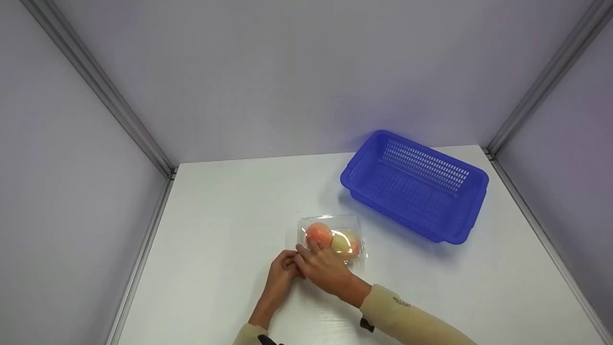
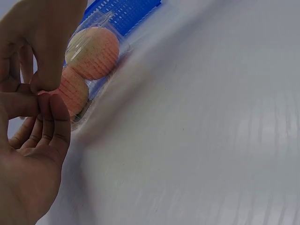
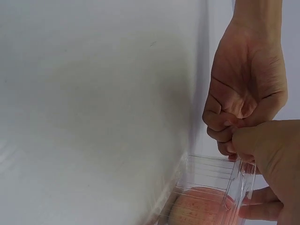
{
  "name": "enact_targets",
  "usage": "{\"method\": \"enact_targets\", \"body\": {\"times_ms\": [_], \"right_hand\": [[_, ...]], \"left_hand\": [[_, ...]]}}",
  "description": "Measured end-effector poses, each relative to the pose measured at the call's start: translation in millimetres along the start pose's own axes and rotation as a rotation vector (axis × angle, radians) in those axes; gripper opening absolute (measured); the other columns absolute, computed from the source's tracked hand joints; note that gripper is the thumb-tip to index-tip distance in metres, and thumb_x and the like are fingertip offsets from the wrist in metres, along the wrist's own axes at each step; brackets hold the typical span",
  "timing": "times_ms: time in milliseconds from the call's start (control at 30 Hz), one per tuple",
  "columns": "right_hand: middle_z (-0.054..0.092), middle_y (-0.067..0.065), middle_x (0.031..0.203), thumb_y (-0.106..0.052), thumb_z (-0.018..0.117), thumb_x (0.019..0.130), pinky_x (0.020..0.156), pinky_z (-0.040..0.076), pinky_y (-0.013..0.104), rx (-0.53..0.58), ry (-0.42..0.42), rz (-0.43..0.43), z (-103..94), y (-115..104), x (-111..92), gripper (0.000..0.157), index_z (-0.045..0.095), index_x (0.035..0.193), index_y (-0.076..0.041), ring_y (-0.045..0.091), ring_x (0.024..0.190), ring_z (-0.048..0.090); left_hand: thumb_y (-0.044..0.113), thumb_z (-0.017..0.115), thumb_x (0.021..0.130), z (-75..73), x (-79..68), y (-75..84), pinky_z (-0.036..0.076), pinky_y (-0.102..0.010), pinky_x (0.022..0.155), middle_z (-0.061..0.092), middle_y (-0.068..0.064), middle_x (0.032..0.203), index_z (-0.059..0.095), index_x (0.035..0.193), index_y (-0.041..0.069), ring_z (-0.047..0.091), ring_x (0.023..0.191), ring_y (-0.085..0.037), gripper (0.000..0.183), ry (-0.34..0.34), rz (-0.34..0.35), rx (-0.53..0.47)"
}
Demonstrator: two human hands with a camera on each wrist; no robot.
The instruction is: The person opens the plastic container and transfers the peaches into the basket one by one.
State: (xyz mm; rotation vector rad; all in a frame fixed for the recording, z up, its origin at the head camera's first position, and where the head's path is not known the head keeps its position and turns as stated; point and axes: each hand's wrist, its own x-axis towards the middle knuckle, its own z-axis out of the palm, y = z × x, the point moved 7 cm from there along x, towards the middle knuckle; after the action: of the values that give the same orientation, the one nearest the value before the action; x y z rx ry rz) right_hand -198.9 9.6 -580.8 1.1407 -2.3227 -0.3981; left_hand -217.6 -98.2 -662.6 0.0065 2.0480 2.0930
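Note:
A clear plastic clamshell box (image 1: 341,221) lies on the white table with two peach-like fruits inside. One is a reddish peach (image 1: 318,233); beside it sits a yellow-and-pink peach (image 1: 343,242). My left hand (image 1: 280,277) pinches the box's near left corner, its fingers curled in the right wrist view. Right against it, my right hand (image 1: 326,271) pinches the same corner with its thumb, while other fingers extend over the lid. The left wrist view shows both hands' fingertips meeting at the box edge. The exact pinched bit of plastic is hidden behind the fingers.
A blue perforated plastic basket (image 1: 412,191) stands at the back right of the table (image 1: 215,215), set at an angle. Grey panel walls (image 1: 306,76) with metal corner rails enclose the table at the back and both sides.

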Motion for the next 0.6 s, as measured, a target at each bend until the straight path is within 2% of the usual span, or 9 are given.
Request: {"method": "enact_targets", "body": {"times_ms": [167, 300, 433, 600], "right_hand": [[0.074, 0.001, 0.125, -0.03, 0.083, 0.089, 0.078, 0.062, 0.031, 0.042, -0.005, 0.011, -1.5, 4.2, 3.7, 0.032, 0.072, 0.116, -0.015, 0.028, 0.116, 0.071], [0.076, -0.001, 0.125, -0.026, 0.078, 0.093, 0.072, 0.062, 0.029, 0.14, -0.031, -0.025, -5.5, 15.7, 8.7, 0.025, 0.075, 0.116, -0.016, 0.024, 0.111, 0.073], [0.078, -0.004, 0.122, -0.019, 0.078, 0.092, 0.077, 0.061, 0.029, 0.24, -0.035, -0.07, -7.6, 25.9, 13.2, 0.029, 0.077, 0.121, -0.019, 0.018, 0.105, 0.072], [0.078, -0.006, 0.11, -0.014, 0.08, 0.083, 0.093, 0.058, 0.032, 0.264, -0.004, -0.111, -8.9, 28.3, 14.3, 0.034, 0.077, 0.117, -0.019, 0.02, 0.104, 0.069]], "left_hand": [[-0.003, 0.057, 0.096, -2.3, 0.7, 1.2, 0.061, -0.03, 0.08, 0.075, -0.01, 0.111, 0.06, 0.127, -0.003, 0.07, 0.089, -0.015, 0.031, 0.002, 0.011, -0.028], [-0.001, 0.058, 0.098, -2.9, 1.0, 1.2, 0.061, -0.03, 0.08, 0.074, -0.008, 0.11, 0.06, 0.126, -0.002, 0.068, 0.092, -0.019, 0.029, -0.006, 0.002, -0.054], [0.001, 0.059, 0.099, -3.5, 0.4, 0.0, 0.061, -0.031, 0.078, 0.074, -0.008, 0.109, 0.061, 0.125, -0.001, 0.067, 0.094, -0.024, 0.027, -0.011, -0.003, -0.068], [0.001, 0.06, 0.098, -3.6, 0.6, -2.7, 0.06, -0.03, 0.077, 0.074, -0.007, 0.109, 0.062, 0.125, -0.001, 0.068, 0.097, -0.025, 0.027, -0.004, -0.015, -0.073]]}}
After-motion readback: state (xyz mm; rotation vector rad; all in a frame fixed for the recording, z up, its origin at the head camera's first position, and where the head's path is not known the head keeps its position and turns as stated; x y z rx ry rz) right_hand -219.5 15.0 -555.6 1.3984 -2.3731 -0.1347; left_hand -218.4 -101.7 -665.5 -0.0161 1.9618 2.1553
